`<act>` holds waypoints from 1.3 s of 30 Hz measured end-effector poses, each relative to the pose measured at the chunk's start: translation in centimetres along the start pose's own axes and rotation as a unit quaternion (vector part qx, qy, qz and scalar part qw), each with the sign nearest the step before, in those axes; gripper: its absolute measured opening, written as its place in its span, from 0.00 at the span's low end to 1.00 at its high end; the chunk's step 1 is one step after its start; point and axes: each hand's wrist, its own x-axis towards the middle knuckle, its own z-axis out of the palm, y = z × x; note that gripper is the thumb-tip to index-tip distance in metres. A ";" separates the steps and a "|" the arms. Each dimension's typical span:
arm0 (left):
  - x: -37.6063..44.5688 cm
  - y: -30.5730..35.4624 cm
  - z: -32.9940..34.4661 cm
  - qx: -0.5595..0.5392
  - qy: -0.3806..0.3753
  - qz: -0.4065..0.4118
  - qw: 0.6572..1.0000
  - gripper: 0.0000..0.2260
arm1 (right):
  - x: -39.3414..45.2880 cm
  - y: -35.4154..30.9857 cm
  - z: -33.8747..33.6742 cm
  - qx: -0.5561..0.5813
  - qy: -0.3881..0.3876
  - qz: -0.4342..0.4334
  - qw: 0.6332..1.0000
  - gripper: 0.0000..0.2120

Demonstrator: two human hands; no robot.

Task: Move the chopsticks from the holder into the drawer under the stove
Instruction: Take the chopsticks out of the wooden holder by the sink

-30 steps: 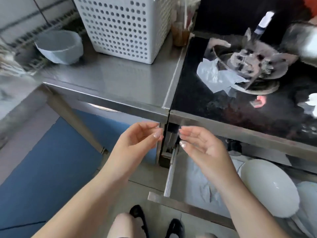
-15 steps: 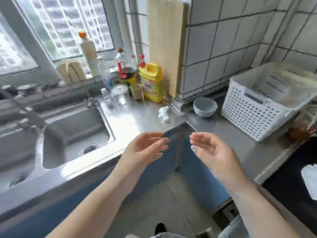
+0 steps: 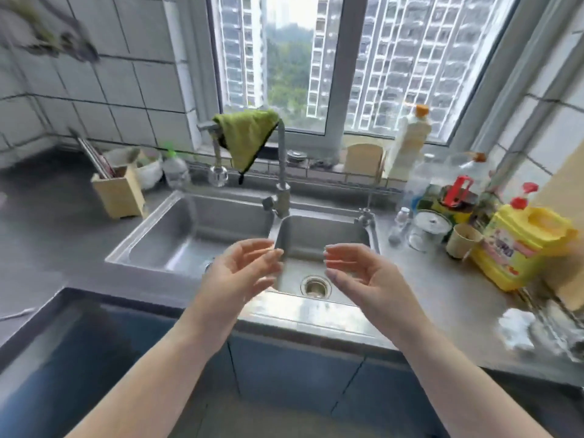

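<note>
Item: chopsticks (image 3: 91, 158), metal, leaning in wooden holder (image 3: 118, 194) on counter left of sink (image 3: 196, 235). None taken out, as far as I see.
Left hand (image 3: 243, 270), right hand (image 3: 357, 273): both loose, fingers spread, empty, held over sink front edge, well apart from holder.
Drawer, stove: out of view.
Status, my judgement: transfer not started; I must reach left, grasp, carry.
</note>
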 end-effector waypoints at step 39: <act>30.1 8.9 -40.1 -0.020 0.330 0.028 0.943 0.07 | 45.0 -1.2 38.8 0.068 -0.243 -0.013 0.968 0.12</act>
